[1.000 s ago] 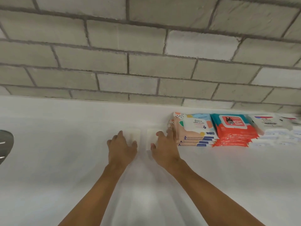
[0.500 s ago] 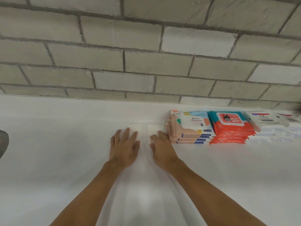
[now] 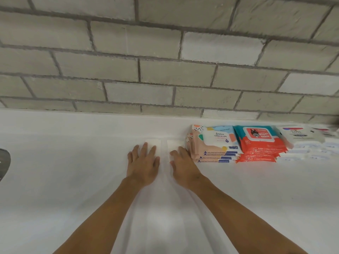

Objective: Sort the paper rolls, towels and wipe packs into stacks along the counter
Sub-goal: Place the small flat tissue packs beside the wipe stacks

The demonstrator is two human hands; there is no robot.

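The left hand [image 3: 143, 163] and right hand [image 3: 183, 166] are lying flat, fingers straight, each pressing a white towel [image 3: 156, 143] that is mostly hidden and blending into the counter [image 3: 73, 180]. Just beside them, stacked wipe packs [image 3: 216, 143] are sitting along the wall [image 3: 165, 70], the farthest ones blurring out.

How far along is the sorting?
Done: peach-and-blue wipe packs, red-and-teal wipe packs and white wipe packs sit stacked along the grey brick wall. In hand: left hand and right hand press flat on two white folded paper towel piles. Left: paper rolls, none in view.
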